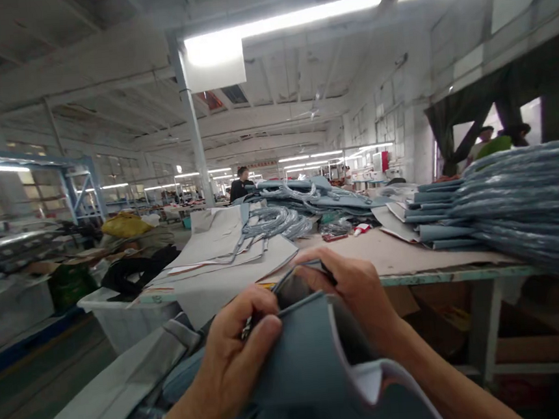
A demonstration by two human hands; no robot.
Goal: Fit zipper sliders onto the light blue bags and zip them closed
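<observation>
A blue-grey sheet material piece (301,344) with a pale edge is held up in front of me, folded and curling at the lower right. My left hand (245,343) is closed on its left top edge, with the thumb lying along the near side. My right hand (344,282) grips the far top edge, fingers bent over it. Between the hands the edges stand apart and form a gap. What lies under my fingertips is partly hidden. Below my left forearm are more grey and blue-grey pieces (128,386).
A worktable (405,250) stands ahead, bearing flat pale sheets (218,234), coiled clear-wrapped strips (275,223) and a red-and-white small item (361,229). A tall stack of blue-grey bundles (513,195) rises at right. A white bin (118,321) stands at left. Other people are farther off.
</observation>
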